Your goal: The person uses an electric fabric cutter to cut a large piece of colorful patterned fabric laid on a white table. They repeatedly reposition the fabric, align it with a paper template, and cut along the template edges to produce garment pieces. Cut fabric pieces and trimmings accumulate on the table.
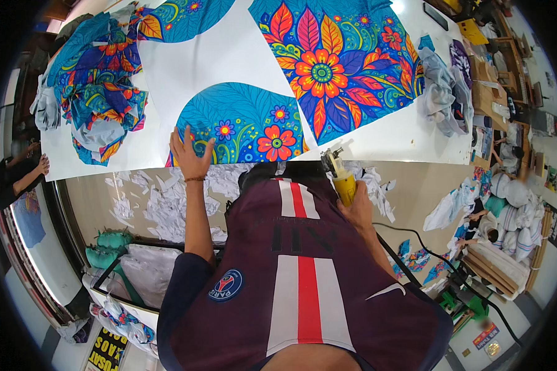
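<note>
My left hand (190,156) lies with fingers spread on the left edge of a teal floral fabric piece (247,117), which has a curved top. My right hand (358,207) is wrapped round the yellow body of a small electric fabric cutter (343,180). Its metal head is at the table's near edge, just right of the fabric piece and apart from it. A dark cord trails off to the right. Beyond the cutter a larger printed fabric panel (346,74) with a big orange flower is spread on the white table (220,62).
Crumpled printed fabric (99,93) is heaped at the table's left, grey scraps (442,93) at its right. Another teal piece (189,18) lies at the far side. White scraps (167,198) litter the floor. A co-worker's hand (42,166) rests near the left table corner; other people sit at right.
</note>
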`<move>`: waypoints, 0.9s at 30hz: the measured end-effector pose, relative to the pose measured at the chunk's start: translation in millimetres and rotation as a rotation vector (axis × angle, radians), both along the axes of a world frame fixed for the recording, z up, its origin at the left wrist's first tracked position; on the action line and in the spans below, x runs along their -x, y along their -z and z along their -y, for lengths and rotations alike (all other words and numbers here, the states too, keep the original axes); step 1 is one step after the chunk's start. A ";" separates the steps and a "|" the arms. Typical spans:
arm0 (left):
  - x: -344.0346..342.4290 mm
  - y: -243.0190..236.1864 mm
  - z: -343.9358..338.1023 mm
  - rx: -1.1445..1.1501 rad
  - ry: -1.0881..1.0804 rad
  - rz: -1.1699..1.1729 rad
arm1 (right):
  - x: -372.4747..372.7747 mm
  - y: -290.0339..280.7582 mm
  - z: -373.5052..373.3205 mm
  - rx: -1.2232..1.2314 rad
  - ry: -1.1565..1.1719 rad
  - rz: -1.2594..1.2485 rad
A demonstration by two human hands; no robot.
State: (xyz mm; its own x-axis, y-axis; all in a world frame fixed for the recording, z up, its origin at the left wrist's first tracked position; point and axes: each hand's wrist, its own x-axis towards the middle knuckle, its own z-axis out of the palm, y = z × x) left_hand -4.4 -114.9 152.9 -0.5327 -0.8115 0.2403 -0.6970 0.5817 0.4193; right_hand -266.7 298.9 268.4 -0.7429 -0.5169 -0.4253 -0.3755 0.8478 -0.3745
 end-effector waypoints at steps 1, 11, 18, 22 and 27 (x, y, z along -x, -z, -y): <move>-4.4 0.4 6.5 0.012 -0.025 -0.018 | -1.7 -3.2 5.7 -0.013 -0.004 0.019; -26.4 3.9 13.6 -0.018 -0.142 0.009 | 2.2 -20.6 42.3 -0.117 -0.025 0.055; -27.8 6.2 9.2 0.036 -0.124 -0.029 | 4.9 -20.5 49.5 -0.141 -0.037 0.039; -25.2 9.1 11.1 0.092 -0.170 -0.046 | 6.6 -17.6 52.5 -0.158 -0.027 0.034; -19.4 10.6 15.3 0.119 -0.229 -0.058 | 10.5 -9.9 54.7 -0.157 -0.032 0.023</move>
